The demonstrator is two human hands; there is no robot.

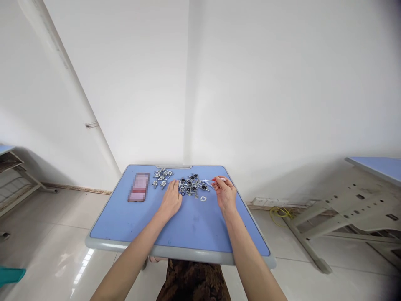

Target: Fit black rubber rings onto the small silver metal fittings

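On the blue desk [194, 225] lies a pile of small metal parts with black centres [189, 183]. A second group of silver parts [163, 175] sits to its left, near the back. My left hand [171, 198] rests at the left edge of the pile, fingers together and pointing away; whether they hold a part is too small to tell. My right hand [225, 191] is closed on a thin screwdriver with a red handle [214, 179], its shaft pointing left over the pile. A flat metal plate [203, 199] lies alone in front of the pile.
A blurred pink packet [139, 187] lies on the desk's left side. Behind the desk stands a white wall [150, 83]. Another desk [376, 163] is at the right, with a yellow cable [282, 213] on the floor. Part of a further desk shows at far left.
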